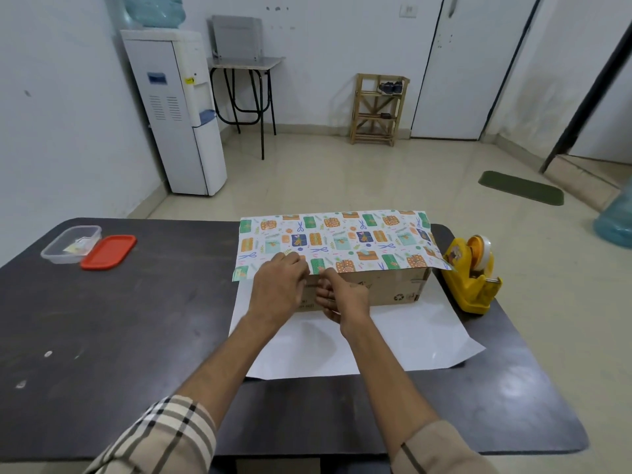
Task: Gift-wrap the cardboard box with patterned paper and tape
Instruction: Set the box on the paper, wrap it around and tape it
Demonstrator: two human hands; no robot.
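Note:
A brown cardboard box [393, 287] lies lengthwise on the dark table. Patterned wrapping paper [337, 239] is folded over its top from the far side, and the paper's white underside [403, 340] spreads on the table in front of the box. My left hand [278, 285] presses the paper's near edge down on the box's top front edge. My right hand [345, 295] is beside it against the box's front face, index finger on the paper's edge. A yellow tape dispenser [470, 277] stands just right of the box.
A clear plastic container [70, 244] and its red lid [108, 252] sit at the dark table's [119, 336] far left. On the floor beyond stand a water dispenser [178, 111], a small table [246, 63] and a wooden rack [378, 109].

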